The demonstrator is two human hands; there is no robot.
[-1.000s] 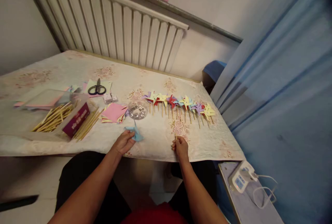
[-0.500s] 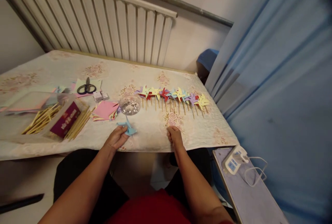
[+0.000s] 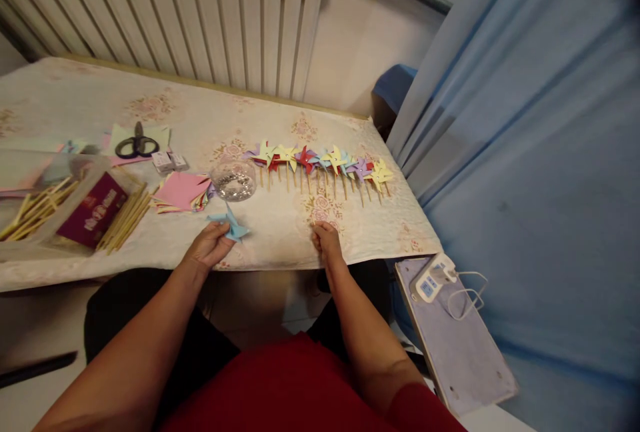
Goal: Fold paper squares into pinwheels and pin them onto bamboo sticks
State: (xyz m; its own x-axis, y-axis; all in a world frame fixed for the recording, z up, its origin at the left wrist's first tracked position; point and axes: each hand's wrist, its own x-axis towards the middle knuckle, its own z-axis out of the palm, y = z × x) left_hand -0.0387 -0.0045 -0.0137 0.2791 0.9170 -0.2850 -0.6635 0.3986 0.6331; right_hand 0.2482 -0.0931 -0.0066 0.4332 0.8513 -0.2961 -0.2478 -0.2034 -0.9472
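Note:
My left hand [image 3: 210,244] is closed on a light blue paper pinwheel [image 3: 233,225], its folded vanes sticking out past the thumb, just over the near edge of the table. To the right, my right hand [image 3: 326,240] is pinched closed above the flowered cloth; a small pale tip shows at the fingers, too small to name. Beyond both hands lies a row of finished paper pinwheels [image 3: 335,159] on sticks, in yellow, red, purple and blue. A round clear dish [image 3: 234,181] of small shiny pieces sits just past the blue pinwheel. Left of it is a stack of coloured paper squares [image 3: 181,191].
Wooden sticks [image 3: 37,209] fill a clear plastic box [image 3: 63,235] at the left, with more sticks beside it. Black-handled scissors [image 3: 137,144] lie on paper near two small boxes [image 3: 169,162]. A white power strip [image 3: 431,280] rests on a low side surface [image 3: 463,352] at right.
The view has shifted, so everything appears further up and left. Both hands keep their closed grips, the left one still on the blue pinwheel.

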